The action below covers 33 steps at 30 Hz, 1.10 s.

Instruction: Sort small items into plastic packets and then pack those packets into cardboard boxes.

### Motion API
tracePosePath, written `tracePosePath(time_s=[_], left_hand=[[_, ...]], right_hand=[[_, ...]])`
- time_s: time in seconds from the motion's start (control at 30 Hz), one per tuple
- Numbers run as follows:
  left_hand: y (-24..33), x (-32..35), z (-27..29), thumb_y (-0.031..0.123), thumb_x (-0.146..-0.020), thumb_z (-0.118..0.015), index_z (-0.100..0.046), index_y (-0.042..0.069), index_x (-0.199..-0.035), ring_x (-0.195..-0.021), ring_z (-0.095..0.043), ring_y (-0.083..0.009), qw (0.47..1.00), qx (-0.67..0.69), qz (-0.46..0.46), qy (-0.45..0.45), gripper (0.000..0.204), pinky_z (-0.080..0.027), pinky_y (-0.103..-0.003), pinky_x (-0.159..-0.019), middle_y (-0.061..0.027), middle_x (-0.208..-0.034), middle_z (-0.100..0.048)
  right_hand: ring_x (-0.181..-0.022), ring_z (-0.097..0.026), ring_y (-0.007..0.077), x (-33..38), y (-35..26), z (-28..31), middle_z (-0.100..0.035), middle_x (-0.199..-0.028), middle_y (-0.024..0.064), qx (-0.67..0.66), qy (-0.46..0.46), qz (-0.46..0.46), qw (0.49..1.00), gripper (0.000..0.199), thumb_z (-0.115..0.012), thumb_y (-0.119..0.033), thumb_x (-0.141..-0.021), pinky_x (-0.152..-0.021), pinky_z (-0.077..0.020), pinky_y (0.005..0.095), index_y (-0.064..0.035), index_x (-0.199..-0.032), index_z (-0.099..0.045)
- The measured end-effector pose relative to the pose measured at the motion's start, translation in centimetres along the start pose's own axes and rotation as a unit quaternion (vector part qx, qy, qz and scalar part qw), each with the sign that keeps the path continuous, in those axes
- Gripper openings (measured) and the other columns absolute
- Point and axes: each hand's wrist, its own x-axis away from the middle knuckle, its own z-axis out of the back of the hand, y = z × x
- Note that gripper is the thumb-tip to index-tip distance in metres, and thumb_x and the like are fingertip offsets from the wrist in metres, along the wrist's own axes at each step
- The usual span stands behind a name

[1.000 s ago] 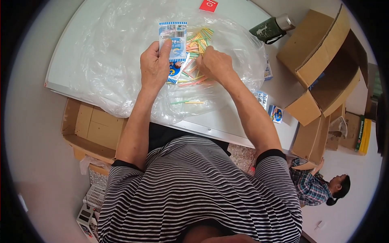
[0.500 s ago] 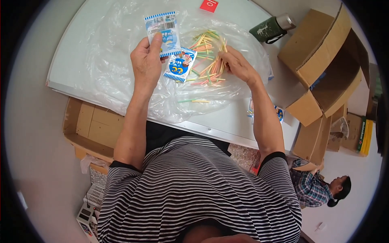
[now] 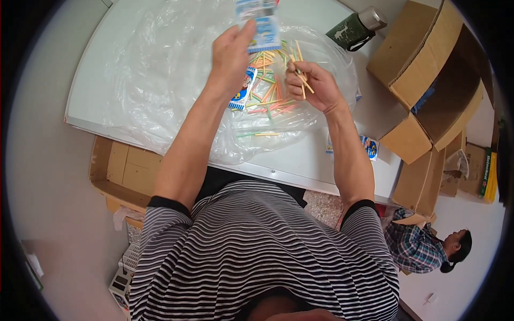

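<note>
My left hand (image 3: 233, 53) grips a blue-and-white packet (image 3: 261, 27) with striped ends, thumb on its face; the packet is slightly blurred. My right hand (image 3: 313, 80) pinches a few thin sticks (image 3: 301, 75), yellowish and pale orange, held up off the table. Between and below the hands lies a loose pile of thin sticks (image 3: 267, 96) in pink, green, yellow and orange, on a clear plastic sheet or bag (image 3: 176, 91). A second blue-and-white packet (image 3: 242, 93) lies beside the pile, partly hidden by my left wrist.
At the far right stands a dark green flask (image 3: 350, 32) with a metal lid, near an open cardboard box (image 3: 412, 59). Another packet (image 3: 370, 148) lies by my right forearm. An open carton (image 3: 126, 166) is below the white table's (image 3: 88, 101) left front edge. A person (image 3: 423, 246) is at lower right.
My left hand has moved right and farther away with its packet, over the pile. My right hand has lifted a few sticks from the pile and turned palm inward.
</note>
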Motion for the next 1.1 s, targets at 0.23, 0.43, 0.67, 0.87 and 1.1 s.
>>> tracePosePath(time_s=[0.23, 0.43, 0.67, 0.87, 1.1], left_hand=[[-2.8, -3.2, -2.9, 0.029, -0.1, -0.062, -0.066, -0.001, -0.104, -0.087, -0.067, -0.0141, 0.961, -0.134, 0.184, -0.159, 0.031, -0.056, -0.028, -0.075, -0.0082, -0.096, -0.069], [-2.2, -2.6, -3.4, 0.03, -0.099, -0.063, -0.066, -0.001, -0.1, -0.079, -0.067, -0.0129, 0.937, -0.167, 0.244, -0.186, 0.032, -0.055, -0.028, -0.072, -0.0064, -0.093, -0.07], [0.6, -5.4, 2.4, 0.029, -0.1, -0.063, -0.068, 0.002, -0.091, -0.079, -0.065, -0.0107, 0.994, -0.091, -0.04, -0.04, 0.029, -0.055, -0.029, -0.075, -0.0044, -0.088, -0.069], [1.7, -2.0, 3.6, 0.031, -0.101, -0.061, -0.067, 0.0, -0.108, -0.09, -0.067, -0.0131, 0.997, -0.081, -0.001, -0.001, 0.033, -0.058, -0.032, -0.082, -0.0066, -0.102, -0.071], [1.8, -0.7, 5.2, 0.031, -0.101, -0.06, -0.068, 0.001, -0.109, -0.089, -0.068, -0.0127, 0.998, -0.049, -0.008, 0.044, 0.032, -0.058, -0.031, -0.079, -0.0073, -0.101, -0.072]], right_hand=[[-0.059, -0.045, 0.0115, -1.7, 1.4, -0.6, -0.046, -0.074, -0.0001, -0.148, -0.066, -0.13, 0.978, 0.021, -0.046, -0.026, -0.102, -0.046, -0.0386, 0.0257, -0.0063, -0.103, -0.053], [-0.049, -0.042, 0.007, -2.2, 1.2, -0.9, -0.055, -0.078, 0.0048, -0.096, -0.036, -0.1, 0.99, 0.027, -0.046, -0.026, -0.104, -0.036, -0.0295, 0.0195, -0.0007, -0.108, -0.054], [-0.049, -0.037, 0.0053, -3.3, -3.8, -0.8, -0.05, -0.068, 0.0006, 0.382, 0.178, 0.01, 0.907, 0.021, -0.052, -0.025, -0.102, -0.042, -0.0286, 0.0228, -0.0062, -0.095, -0.059], [-0.082, -0.063, 0.0345, -8.1, -2.9, 3.5, -0.068, -0.091, 0.019, 0.777, 0.189, 0.119, 0.588, 0.029, -0.056, -0.03, -0.097, -0.074, -0.049, 0.0448, -0.001, -0.1, -0.061], [-0.1, -0.065, 0.0409, -10.2, -3.1, -0.1, -0.069, -0.106, 0.0219, 0.84, 0.21, -0.034, 0.499, 0.03, -0.057, -0.028, -0.094, -0.087, -0.0522, 0.0477, -0.0003, -0.1, -0.064]])
